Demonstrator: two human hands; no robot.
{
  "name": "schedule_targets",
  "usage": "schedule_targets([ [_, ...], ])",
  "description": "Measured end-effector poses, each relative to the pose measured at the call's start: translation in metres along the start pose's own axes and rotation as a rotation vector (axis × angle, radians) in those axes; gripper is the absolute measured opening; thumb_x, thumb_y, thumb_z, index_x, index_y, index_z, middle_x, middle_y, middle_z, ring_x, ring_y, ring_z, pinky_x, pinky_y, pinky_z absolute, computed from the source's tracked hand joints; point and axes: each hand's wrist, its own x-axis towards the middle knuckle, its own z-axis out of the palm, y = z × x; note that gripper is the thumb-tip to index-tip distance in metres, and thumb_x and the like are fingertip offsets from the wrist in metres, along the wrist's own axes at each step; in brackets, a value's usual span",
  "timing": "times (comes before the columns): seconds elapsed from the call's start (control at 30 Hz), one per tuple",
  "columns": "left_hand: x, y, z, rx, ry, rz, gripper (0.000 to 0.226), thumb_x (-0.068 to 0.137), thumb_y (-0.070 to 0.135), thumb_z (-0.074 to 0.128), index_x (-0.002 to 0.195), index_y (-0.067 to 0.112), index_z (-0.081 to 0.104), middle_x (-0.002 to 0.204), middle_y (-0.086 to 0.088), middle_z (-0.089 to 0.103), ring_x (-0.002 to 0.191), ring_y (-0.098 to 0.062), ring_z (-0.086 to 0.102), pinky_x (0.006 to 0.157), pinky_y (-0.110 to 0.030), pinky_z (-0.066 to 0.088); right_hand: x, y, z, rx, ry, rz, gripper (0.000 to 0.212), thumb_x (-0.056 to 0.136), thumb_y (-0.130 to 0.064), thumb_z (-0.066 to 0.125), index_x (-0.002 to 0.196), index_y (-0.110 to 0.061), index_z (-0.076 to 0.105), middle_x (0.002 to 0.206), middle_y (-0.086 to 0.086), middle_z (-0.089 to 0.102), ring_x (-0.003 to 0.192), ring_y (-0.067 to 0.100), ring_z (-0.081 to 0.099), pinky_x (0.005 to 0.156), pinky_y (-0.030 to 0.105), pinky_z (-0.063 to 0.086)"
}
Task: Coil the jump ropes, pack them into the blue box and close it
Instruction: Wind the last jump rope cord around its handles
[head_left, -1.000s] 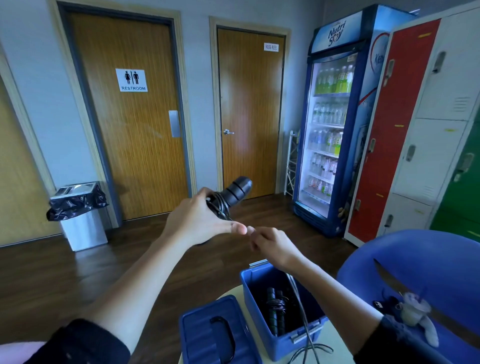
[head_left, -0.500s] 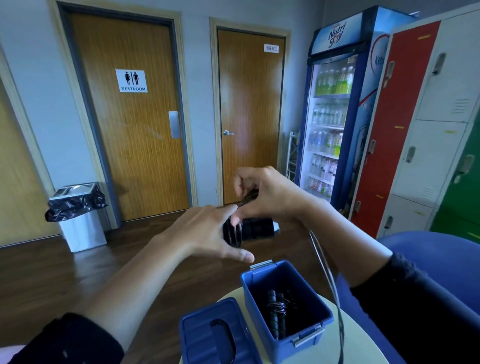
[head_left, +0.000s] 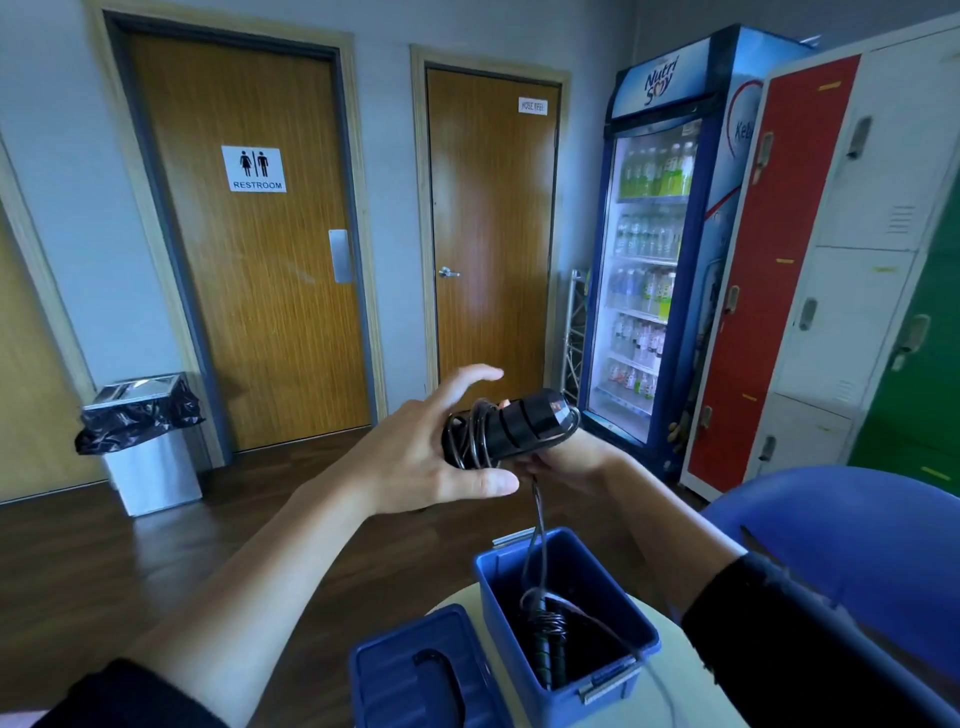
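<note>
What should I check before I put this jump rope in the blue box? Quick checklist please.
1. Coil finished: not ok. A loose stretch of the jump rope hangs from the handles down into the box.
2. Grip on the handles: ok. The right hand holds them from below, and the left hand lies against them with straight fingers.
3. Box open: ok. The blue box has no lid on it.
4. Lid close by: ok. The lid lies just left of the box.
5. Room inside: ok, it seems. Only one packed rope is in there.
</note>
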Motion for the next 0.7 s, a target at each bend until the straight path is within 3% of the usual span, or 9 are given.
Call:
schedule_targets([
  [0.07, 0.002, -0.001, 0.004, -0.041, -0.02, 0.044, 0.073, 0.066, 0.059, 0.075, 0.13, 0.04, 0.046, 0.106, 0.009, 0.067, 0.097, -0.015, 0.066, 0.088, -0.044, 0.053, -0.004, 0.005, 0.008, 0.029, 0.015, 0.039, 0.03, 0.098, -0.01, 0.033, 0.073, -0.004, 0.05, 0.058, -0.002, 0.034, 0.052, 0.01, 0.031, 0.051, 0.023, 0.03],
  [0.13, 0.004, -0.001, 0.005, -0.094, 0.0, 0.032, 0.066, 0.061, 0.063, 0.078, 0.115, 0.032, 0.056, 0.097, 0.007, 0.068, 0.092, -0.016, 0.066, 0.084, -0.045, 0.053, -0.009, 0.004, 0.013, 0.017, 0.037, 0.091, 0.046, 0.101, -0.023, 0.031, 0.06, -0.018, 0.051, 0.053, -0.006, 0.033, 0.047, 0.009, 0.029, 0.048, 0.025, 0.027],
  [0.23, 0.007, -0.002, 0.004, -0.078, 0.044, -0.069, 0.077, 0.044, 0.077, 0.076, 0.103, 0.033, 0.054, 0.09, 0.012, 0.064, 0.085, -0.01, 0.062, 0.074, -0.028, 0.05, -0.019, -0.002, 0.014, -0.072, 0.176, 0.139, 0.054, 0.102, -0.039, 0.033, 0.054, -0.02, 0.048, 0.048, -0.005, 0.038, 0.04, 0.009, 0.032, 0.041, 0.022, 0.027],
  [0.37, 0.013, -0.004, 0.003, -0.021, 0.127, -0.266, 0.093, 0.038, 0.072, 0.081, 0.115, 0.03, 0.048, 0.105, 0.015, 0.063, 0.097, -0.008, 0.061, 0.077, -0.023, 0.046, -0.025, -0.003, 0.016, -0.438, 0.338, 0.17, 0.046, 0.088, -0.06, 0.043, 0.067, -0.019, 0.052, 0.061, -0.006, 0.052, 0.057, 0.014, 0.048, 0.054, 0.028, 0.036],
  [0.43, 0.015, -0.004, 0.0, 0.021, 0.207, -0.38, 0.101, 0.035, 0.072, 0.077, 0.119, 0.028, 0.044, 0.108, 0.011, 0.06, 0.097, -0.011, 0.059, 0.074, -0.024, 0.044, -0.028, 0.001, 0.02, -0.583, 0.394, 0.198, 0.037, 0.081, -0.059, 0.047, 0.072, -0.024, 0.051, 0.071, -0.005, 0.056, 0.069, 0.018, 0.054, 0.06, 0.029, 0.037],
  [0.53, 0.017, 0.0, -0.001, 0.219, 0.239, -0.53, 0.113, 0.035, 0.077, 0.075, 0.128, 0.024, 0.038, 0.117, 0.003, 0.058, 0.099, -0.019, 0.059, 0.076, -0.03, 0.049, -0.029, -0.002, 0.028, -0.618, 0.466, 0.201, 0.027, 0.088, -0.049, 0.051, 0.083, -0.023, 0.055, 0.083, -0.002, 0.06, 0.081, 0.021, 0.057, 0.066, 0.031, 0.041],
  [0.7, 0.021, 0.001, 0.001, 0.572, 0.229, -0.615, 0.107, 0.045, 0.082, 0.071, 0.124, 0.018, 0.037, 0.111, -0.003, 0.063, 0.09, -0.024, 0.062, 0.065, -0.03, 0.048, -0.034, -0.029, 0.035, -0.713, 0.312, 0.272, 0.026, 0.095, -0.04, 0.046, 0.096, -0.015, 0.055, 0.098, 0.003, 0.059, 0.084, 0.021, 0.056, 0.062, 0.029, 0.038],
])
